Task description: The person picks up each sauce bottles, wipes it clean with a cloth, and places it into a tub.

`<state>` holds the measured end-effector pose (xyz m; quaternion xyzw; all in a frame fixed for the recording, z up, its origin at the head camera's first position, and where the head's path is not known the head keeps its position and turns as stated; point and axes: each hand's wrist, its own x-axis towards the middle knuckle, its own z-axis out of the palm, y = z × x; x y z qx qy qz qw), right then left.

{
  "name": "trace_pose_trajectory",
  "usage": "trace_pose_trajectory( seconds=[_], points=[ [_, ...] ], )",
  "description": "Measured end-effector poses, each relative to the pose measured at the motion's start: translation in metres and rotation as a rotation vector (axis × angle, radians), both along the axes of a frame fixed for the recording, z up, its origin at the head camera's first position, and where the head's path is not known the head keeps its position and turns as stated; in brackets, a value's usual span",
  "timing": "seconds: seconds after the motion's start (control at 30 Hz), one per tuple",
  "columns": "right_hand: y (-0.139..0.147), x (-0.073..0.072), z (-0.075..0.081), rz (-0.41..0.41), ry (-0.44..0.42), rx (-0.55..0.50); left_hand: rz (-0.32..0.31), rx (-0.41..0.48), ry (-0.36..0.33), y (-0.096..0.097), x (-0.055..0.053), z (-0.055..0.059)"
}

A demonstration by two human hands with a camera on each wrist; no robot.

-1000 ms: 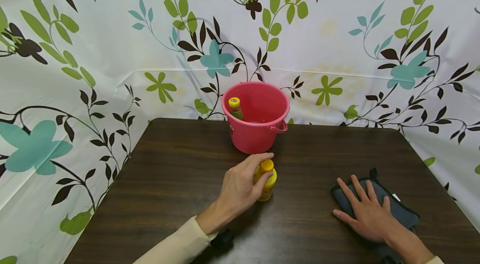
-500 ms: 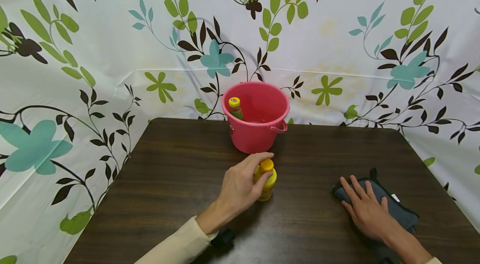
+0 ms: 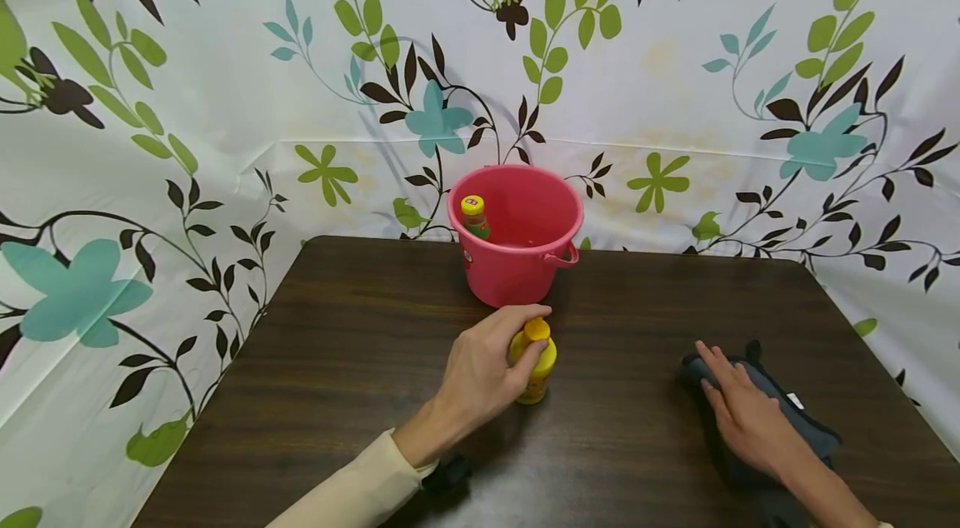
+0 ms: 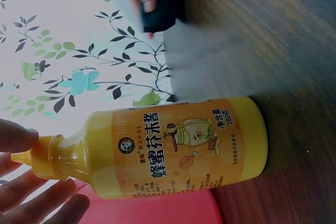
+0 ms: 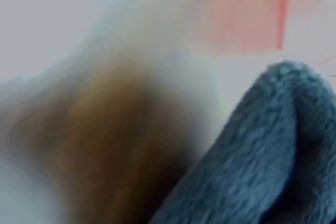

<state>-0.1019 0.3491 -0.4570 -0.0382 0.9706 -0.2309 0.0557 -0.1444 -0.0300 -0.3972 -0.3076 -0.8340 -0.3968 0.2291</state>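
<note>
A yellow bottle (image 4: 178,150) stands upright on the worktop (image 3: 615,428), its cap (image 4: 48,157) pinched in the left hand (image 3: 480,361)'s grip, with a pink bucket (image 3: 512,276) holding a yellow-capped jar (image 3: 474,218) just behind and, well apart to the right, a grey cloth (image 3: 813,433) under the right hand (image 3: 752,421), its grip straight-fingered.

My right hand (image 5: 121,145): blurred in its wrist view
Cloth (image 3: 808,430), head view's four o'clock: partly behind that hand
Jar (image 3: 474,216), bucket's (image 3: 517,276) nine o'clock: base hidden from me
</note>
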Motion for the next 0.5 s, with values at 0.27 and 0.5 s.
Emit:
trace_pose_trajectory(
  seconds=[0.27,0.5],
  points=[
    [0.001,-0.007,0.043,-0.197,-0.003,-0.311,-0.018,0.039,-0.048,-0.001,0.001,0.003],
    [-0.003,-0.009,0.054,-0.233,-0.043,-0.793,-0.04,0.101,-0.091,-0.001,0.002,0.004]
  ],
)
